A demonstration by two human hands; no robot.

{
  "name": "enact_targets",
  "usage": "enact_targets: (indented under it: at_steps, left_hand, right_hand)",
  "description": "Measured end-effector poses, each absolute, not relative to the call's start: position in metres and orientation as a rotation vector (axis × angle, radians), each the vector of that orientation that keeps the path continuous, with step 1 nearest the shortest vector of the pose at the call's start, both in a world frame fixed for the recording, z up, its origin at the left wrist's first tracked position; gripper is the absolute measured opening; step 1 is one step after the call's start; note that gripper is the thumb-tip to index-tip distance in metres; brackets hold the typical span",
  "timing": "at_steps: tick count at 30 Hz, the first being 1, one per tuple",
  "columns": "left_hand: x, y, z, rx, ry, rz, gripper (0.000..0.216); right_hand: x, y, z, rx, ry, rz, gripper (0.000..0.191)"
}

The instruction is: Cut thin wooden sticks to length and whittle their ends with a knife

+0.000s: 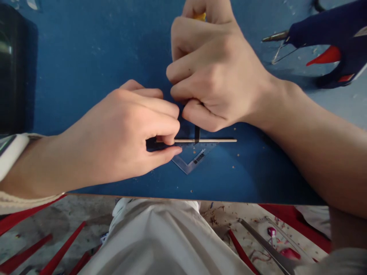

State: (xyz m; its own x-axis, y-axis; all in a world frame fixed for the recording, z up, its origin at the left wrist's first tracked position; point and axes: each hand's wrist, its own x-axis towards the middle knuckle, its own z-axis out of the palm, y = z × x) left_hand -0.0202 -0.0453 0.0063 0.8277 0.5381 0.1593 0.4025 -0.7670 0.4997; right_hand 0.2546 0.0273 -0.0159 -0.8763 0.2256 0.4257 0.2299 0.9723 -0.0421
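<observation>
My left hand is closed, its index finger and thumb at the left part of a thin wooden stick. That stick lies crosswise along the long edge of a clear plastic set square, and the thumb tip rests by the square's left side. Curled into a fist above it, my right hand grips what looks like a utility knife. Only a yellow bit shows at the top of the fist, and its dark flat blade comes out below, meeting the stick. Most of the handle is hidden by my fingers.
A dark blue glue gun with a red trigger lies at the upper right, nozzle pointing left. At the left edge stands a black object, partly out of view. The blue table ends just before my lap, and small crumbs dot its surface.
</observation>
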Motion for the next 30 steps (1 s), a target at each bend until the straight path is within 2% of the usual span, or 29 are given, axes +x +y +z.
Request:
enact_targets:
  at_steps: [3,10,16,22,30]
  left_hand:
    - [-0.0206,-0.0471,0.0070,2.542,0.703,0.411,0.042]
    - [-0.0210,-0.0488,0.0086,2.505,0.730,0.408,0.041]
    - [-0.0218,-0.0487,0.0112,2.541,0.727,0.399,0.039]
    - [-0.0242,-0.0492,0.0090,2.555,0.722,0.398,0.039]
    - [-0.0250,-0.0497,0.0054,2.572,0.707,0.408,0.042]
  right_hand:
    - [0.2525,0.0283,-0.0177,-0.362,-2.707,-0.015,0.051]
    - [0.2563,0.0272,-0.0226,-0.328,-2.700,0.034,0.039]
    - [0.2566,0.0295,-0.0253,-0.293,-2.663,0.035,0.044]
    - [0.2569,0.0286,-0.0232,-0.329,-2.689,0.080,0.037]
    - [0.2526,0.0252,-0.0196,-0.410,-2.752,0.116,0.041]
